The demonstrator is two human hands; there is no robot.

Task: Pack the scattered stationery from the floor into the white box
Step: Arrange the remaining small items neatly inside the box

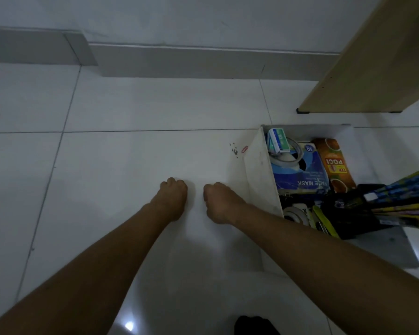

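The white box stands on the floor at the right. It holds a blue face mask pack, an orange tea carton, a staples box, tape rolls and a black mesh holder with pencils. A red paper clip and small dark bits lie on the tile just left of the box. My left hand and my right hand rest on the floor as closed fists, side by side, left of the box. Nothing shows inside either fist.
A wooden furniture panel stands behind the box at the upper right. A grey skirting board runs along the wall. A dark shape sits at the bottom edge. White floor tiles stretch to the left.
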